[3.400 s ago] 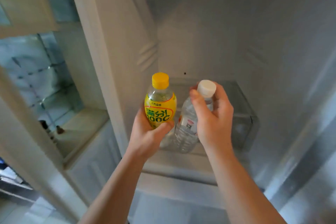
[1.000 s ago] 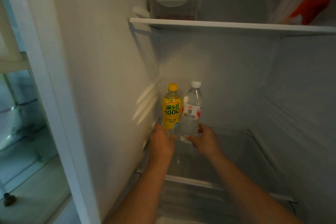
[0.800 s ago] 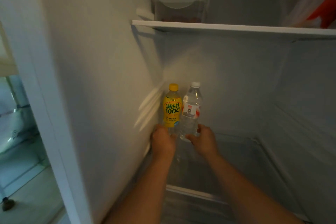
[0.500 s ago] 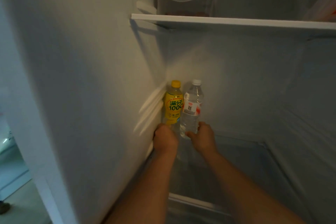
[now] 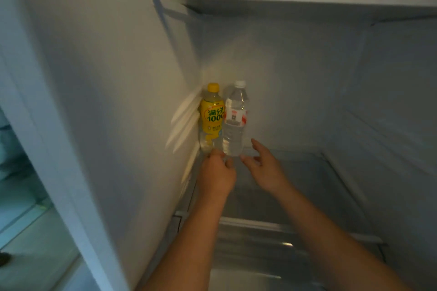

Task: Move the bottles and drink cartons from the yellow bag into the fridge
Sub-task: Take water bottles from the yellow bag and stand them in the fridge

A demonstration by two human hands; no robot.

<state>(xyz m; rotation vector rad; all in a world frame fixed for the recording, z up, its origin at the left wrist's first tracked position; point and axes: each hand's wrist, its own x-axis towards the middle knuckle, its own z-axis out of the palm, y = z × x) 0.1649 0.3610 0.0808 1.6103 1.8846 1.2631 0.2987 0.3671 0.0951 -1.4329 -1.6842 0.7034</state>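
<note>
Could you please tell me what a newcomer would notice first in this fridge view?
Two upright bottles stand side by side in the back left corner of the fridge: a yellow-capped drink bottle next to the left wall and a white-capped water bottle to its right. The left hand is at the drink bottle's base; the right hand hovers open beside the water bottle.

Dim, soft focus; warm light patch on rear-left corner; wide-angle edges bent.

Seen from my remote station: yellow-capped bottle (image 5: 212,116), yellow label, green lettering ringed red; at its 3 o'clock, clear white-capped bottle (image 5: 235,120), red-and-white label.
</note>
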